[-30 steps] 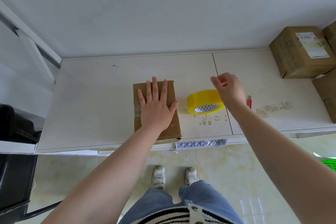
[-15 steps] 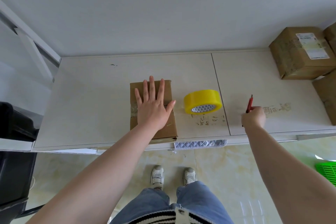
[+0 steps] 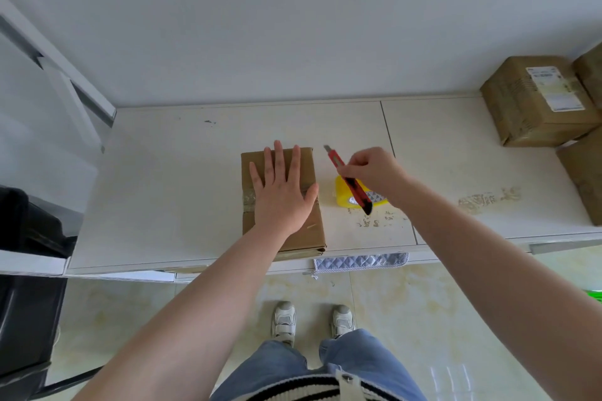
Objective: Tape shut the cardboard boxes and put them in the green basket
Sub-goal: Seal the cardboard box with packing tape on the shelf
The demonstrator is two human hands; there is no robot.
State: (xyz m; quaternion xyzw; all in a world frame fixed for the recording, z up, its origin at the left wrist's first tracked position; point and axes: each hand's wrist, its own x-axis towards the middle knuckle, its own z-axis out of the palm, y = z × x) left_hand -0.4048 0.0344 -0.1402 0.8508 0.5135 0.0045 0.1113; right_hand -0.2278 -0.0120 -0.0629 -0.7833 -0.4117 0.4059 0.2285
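A small cardboard box (image 3: pixel 309 231) lies on the white table (image 3: pixel 163 189) near its front edge, with a strip of clear tape across its top. My left hand (image 3: pixel 281 192) presses flat on the box, fingers straight. My right hand (image 3: pixel 374 171) grips a red utility knife (image 3: pixel 350 184) just right of the box, its blade tip pointing up and away. Partly hidden behind the knife and hand, the yellow tape roll (image 3: pixel 343 195) sits on the table. A sliver of the green basket (image 3: pixel 594 295) shows at the right edge, down on the floor.
Several larger brown boxes (image 3: pixel 534 104) are stacked at the table's far right. A quilted grey cloth (image 3: pixel 361 262) hangs off the front edge. A black bin (image 3: pixel 26 270) stands at the left. The wall runs along the table's back.
My right hand left the tape roll, picked the red knife up from the table on the right, and carried it left, above the roll beside the box. The left hand stayed put.
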